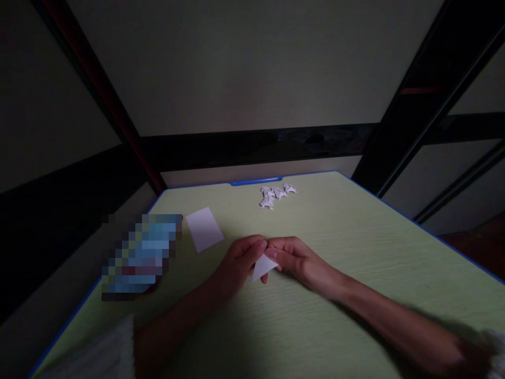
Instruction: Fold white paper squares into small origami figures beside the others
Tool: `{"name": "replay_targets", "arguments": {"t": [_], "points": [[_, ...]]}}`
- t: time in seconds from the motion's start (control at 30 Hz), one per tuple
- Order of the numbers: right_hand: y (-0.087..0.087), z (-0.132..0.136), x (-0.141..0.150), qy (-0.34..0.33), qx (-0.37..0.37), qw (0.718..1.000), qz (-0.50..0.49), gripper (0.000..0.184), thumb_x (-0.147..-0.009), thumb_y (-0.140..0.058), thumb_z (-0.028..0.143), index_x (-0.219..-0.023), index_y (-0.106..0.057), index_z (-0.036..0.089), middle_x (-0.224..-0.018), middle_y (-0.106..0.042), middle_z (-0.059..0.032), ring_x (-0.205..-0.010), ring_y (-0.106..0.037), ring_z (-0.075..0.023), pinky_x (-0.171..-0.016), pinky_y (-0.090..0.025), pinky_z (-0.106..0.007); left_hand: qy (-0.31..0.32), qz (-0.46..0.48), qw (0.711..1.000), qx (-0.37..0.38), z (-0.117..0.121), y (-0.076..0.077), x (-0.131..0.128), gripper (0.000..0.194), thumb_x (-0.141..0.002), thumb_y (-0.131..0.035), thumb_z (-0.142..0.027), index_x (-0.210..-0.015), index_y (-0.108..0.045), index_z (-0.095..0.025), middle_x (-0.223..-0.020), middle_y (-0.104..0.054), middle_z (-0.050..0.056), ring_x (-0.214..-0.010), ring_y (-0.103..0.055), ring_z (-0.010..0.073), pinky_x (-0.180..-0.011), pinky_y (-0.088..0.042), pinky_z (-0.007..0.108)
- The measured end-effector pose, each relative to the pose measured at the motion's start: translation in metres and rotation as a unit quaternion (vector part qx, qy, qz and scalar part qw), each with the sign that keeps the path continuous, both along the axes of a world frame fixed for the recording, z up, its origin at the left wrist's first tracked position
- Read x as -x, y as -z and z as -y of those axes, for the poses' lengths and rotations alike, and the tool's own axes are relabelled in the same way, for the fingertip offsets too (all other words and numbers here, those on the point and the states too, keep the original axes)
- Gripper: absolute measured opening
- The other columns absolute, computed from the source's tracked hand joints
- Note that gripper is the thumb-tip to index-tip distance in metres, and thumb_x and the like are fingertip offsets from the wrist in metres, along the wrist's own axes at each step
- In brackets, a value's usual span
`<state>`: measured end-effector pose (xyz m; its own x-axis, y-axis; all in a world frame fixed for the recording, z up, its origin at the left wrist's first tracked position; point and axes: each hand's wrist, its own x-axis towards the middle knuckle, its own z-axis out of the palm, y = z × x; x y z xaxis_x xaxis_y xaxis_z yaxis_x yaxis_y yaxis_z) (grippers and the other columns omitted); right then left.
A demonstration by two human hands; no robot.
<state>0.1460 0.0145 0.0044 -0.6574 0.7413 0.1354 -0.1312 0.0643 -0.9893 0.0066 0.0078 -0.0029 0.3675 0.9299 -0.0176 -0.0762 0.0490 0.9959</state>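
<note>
Between my two hands is a small piece of folded white paper (263, 267), with a pointed, triangular part showing below the thumbs. My left hand (245, 258) pinches its left side and my right hand (292, 258) pinches its right side, the fingertips almost meeting at the top. The fingers cover much of the paper's upper part. Beyond the hands, several small folded white paper figures (267, 199) lie in a cluster near the far edge of the table. A flat white stack or sheet of paper (205, 229) rests to the left of my left hand.
A blurred-out bluish object (145, 255) lies at the table's left side. The pale green table (355, 237) has a blue rim and a blue handle-like strip (256, 181) at the far edge. Behind it stands a light panel with a black band (252, 145).
</note>
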Motion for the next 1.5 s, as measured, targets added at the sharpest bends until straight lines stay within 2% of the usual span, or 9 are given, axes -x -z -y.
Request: {"name": "replay_targets", "arguments": {"t": [0.33,0.5,0.63,0.7,0.8,0.9,1.1,1.3,1.5], "points": [[0.006,0.001,0.007,-0.022,0.152,0.966,-0.210,0.027,-0.075,-0.052,0.025,-0.052,-0.042,0.015,-0.054,-0.046,0.0006,-0.058,-0.049,-0.0117,-0.058,-0.035,-0.026,-0.014,0.131,0.990,0.048,0.002,-0.006,-0.005,0.027,-0.064,-0.058,-0.037,-0.053,-0.047,-0.015,-0.045,-0.048,-0.004,-0.036,-0.040,0.0053,-0.034,-0.026,0.018],[-0.003,-0.002,0.005,0.037,0.162,0.957,-0.239,0.029,-0.070,-0.055,0.024,-0.048,-0.037,0.016,-0.046,-0.035,0.0048,-0.046,-0.034,-0.0067,-0.050,-0.029,-0.022,-0.082,0.183,0.977,0.074,-0.002,-0.006,-0.003,0.024,-0.063,-0.060,-0.033,-0.054,-0.045,-0.016,-0.046,-0.043,-0.005,-0.043,-0.040,0.0060,-0.040,-0.031,0.017],[-0.004,-0.002,0.002,0.179,0.020,0.981,-0.072,0.029,-0.075,-0.048,0.029,-0.051,-0.038,0.016,-0.046,-0.033,0.0051,-0.045,-0.028,-0.0068,-0.046,-0.023,-0.022,-0.181,0.037,0.983,-0.008,-0.005,0.000,0.000,0.028,-0.072,-0.048,-0.034,-0.051,-0.042,-0.017,-0.040,-0.042,-0.006,-0.039,-0.036,0.0068,-0.041,-0.030,0.020],[-0.004,0.002,0.001,0.223,-0.083,0.969,0.060,0.029,-0.074,-0.049,0.029,-0.052,-0.037,0.017,-0.048,-0.031,0.0058,-0.045,-0.027,-0.0065,-0.044,-0.021,-0.021,-0.194,-0.065,0.976,-0.068,-0.003,0.001,0.000,0.029,-0.074,-0.045,-0.031,-0.049,-0.040,-0.017,-0.040,-0.039,-0.006,-0.040,-0.036,0.0070,-0.042,-0.028,0.020],[-0.004,0.008,0.002,0.212,-0.238,0.925,0.205,0.027,-0.073,-0.052,0.031,-0.055,-0.039,0.016,-0.052,-0.037,0.0047,-0.049,-0.032,-0.0070,-0.047,-0.023,-0.021,-0.193,-0.121,0.964,-0.137,0.002,0.000,-0.001,0.029,-0.074,-0.044,-0.029,-0.049,-0.037,-0.018,-0.044,-0.034,-0.007,-0.044,-0.033,0.0074,-0.043,-0.025,0.020],[-0.004,0.010,0.002,0.166,-0.289,0.903,0.270,0.026,-0.072,-0.053,0.036,-0.060,-0.043,0.016,-0.056,-0.041,0.0041,-0.050,-0.035,-0.0073,-0.047,-0.024,-0.021,-0.137,-0.121,0.969,-0.167,0.006,-0.002,-0.002,0.027,-0.075,-0.044,-0.030,-0.052,-0.037,-0.018,-0.049,-0.033,-0.006,-0.047,-0.032,0.0081,-0.045,-0.025,0.021],[-0.006,0.009,0.000,0.045,-0.247,0.947,0.199,0.022,-0.083,-0.040,0.030,-0.073,-0.050,0.014,-0.064,-0.046,0.0017,-0.056,-0.040,-0.0076,-0.053,-0.032,-0.020,-0.009,-0.067,0.986,-0.151,0.004,0.001,0.002,0.032,-0.080,-0.034,-0.038,-0.054,-0.038,-0.018,-0.049,-0.037,-0.005,-0.046,-0.036,0.0091,-0.046,-0.029,0.022],[-0.008,0.005,-0.002,0.028,-0.134,0.981,0.137,0.027,-0.084,-0.038,0.032,-0.066,-0.045,0.014,-0.056,-0.037,0.0042,-0.050,-0.033,-0.0059,-0.046,-0.028,-0.019,-0.113,-0.111,0.969,-0.189,0.000,-0.004,0.004,0.015,-0.074,-0.048,-0.026,-0.062,-0.043,-0.018,-0.057,-0.039,-0.005,-0.054,-0.037,0.0089,-0.051,-0.030,0.020],[-0.004,-0.003,-0.003,0.012,-0.037,0.995,0.093,0.039,-0.079,-0.044,0.042,-0.051,-0.042,0.015,-0.044,-0.038,0.0053,-0.041,-0.032,-0.0048,-0.040,-0.022,-0.020,-0.006,-0.087,0.991,-0.105,0.002,0.000,0.005,0.031,-0.077,-0.042,-0.034,-0.052,-0.045,-0.017,-0.044,-0.033,-0.005,-0.043,-0.030,0.0082,-0.041,-0.022,0.020]]}}
